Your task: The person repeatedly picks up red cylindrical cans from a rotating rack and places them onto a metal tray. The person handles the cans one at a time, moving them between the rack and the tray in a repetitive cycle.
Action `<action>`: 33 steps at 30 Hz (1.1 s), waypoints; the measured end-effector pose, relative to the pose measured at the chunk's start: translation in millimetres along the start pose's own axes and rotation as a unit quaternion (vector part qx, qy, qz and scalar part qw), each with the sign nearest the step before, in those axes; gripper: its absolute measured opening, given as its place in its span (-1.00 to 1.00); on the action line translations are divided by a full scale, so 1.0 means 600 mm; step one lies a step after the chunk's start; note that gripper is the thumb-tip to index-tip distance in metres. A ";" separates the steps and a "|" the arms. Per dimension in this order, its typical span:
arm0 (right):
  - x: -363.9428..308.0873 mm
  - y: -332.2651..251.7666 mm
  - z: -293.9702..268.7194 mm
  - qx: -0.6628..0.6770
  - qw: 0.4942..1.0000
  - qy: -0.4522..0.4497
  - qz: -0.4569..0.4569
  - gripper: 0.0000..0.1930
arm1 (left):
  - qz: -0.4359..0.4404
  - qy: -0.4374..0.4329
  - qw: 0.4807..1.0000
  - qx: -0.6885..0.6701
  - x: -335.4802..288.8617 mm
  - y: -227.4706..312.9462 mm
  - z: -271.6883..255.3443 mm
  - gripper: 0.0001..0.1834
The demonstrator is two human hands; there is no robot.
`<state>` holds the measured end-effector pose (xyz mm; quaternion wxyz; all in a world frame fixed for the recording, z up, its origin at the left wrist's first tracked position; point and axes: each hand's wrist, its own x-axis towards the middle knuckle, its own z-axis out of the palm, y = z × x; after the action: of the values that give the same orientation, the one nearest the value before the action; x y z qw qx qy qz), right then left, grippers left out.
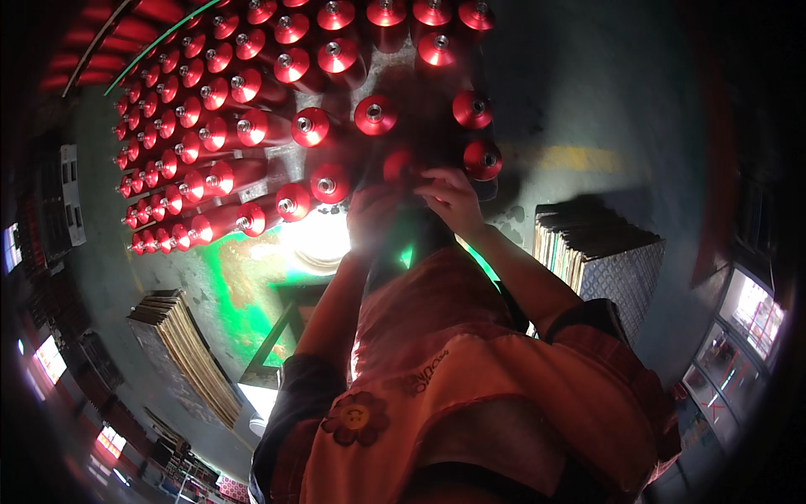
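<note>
Both my hands are at the near edge of a crowd of upright red metal cylinders with cone-shaped shoulders and silver necks. My right hand (451, 199) has its fingers bent and drawn together beside one red cylinder (398, 163); what lies between the fingertips is hidden. Close by on the left, my left hand (373, 215) is held against the near side of that cylinder, its fingers lost in glare and shadow. Another red cylinder (483, 160) stands just right of my right hand, and one more cylinder (328, 182) is to the left.
Rows of red cylinders (253, 127) fill the far left. Stacks of flat sheets stand at the right (600, 252) and lower left (185, 353). A bright round white object (315, 239) glares left of my left hand. A yellow line (579, 158) marks the floor.
</note>
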<state>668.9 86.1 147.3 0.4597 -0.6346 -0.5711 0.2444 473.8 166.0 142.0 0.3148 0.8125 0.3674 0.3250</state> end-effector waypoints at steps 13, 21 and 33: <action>-0.031 0.040 -0.090 0.038 0.961 0.118 0.248 -0.46 | -0.168 -0.185 0.959 -0.136 0.056 -0.002 0.010 -0.47; -0.017 0.086 -0.110 -0.052 0.973 0.064 0.217 -0.62 | -0.209 -0.179 0.954 -0.117 0.050 0.009 0.014 -0.67; -0.200 -0.098 -0.100 0.144 0.948 -0.276 0.064 -0.70 | -0.192 0.118 0.962 -0.157 -0.391 0.260 -0.138 -0.66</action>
<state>661.9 -50.7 199.8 0.3540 -0.5042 -0.5929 0.5186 350.4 -82.7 238.1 0.4490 0.6232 0.4952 0.4059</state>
